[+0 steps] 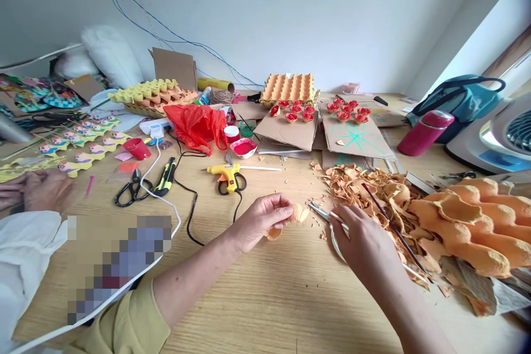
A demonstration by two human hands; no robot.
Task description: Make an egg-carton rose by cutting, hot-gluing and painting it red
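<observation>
My left hand [261,221] pinches a small orange egg-carton cup piece [297,213] between thumb and fingers, above the table. Just below those fingers shows another orange cup piece [274,234]; I cannot tell whether it is held or lies on the wood. In my right hand [359,235] is a pair of scissors [317,210], its blades aimed left at the cup piece and a little apart from it. Part of the scissors' pale handle [337,243] sticks out under the palm. Orange carton scraps [352,182] are heaped beyond my right hand.
Orange egg trays [477,221] lie at the right. Red-painted flowers [342,113] stand on cardboard [357,138]. A yellow glue gun [224,171], red paint dish [243,147], black scissors [133,191] and a cutter [165,177] lie left. Another person's hands [43,191] rest at far left.
</observation>
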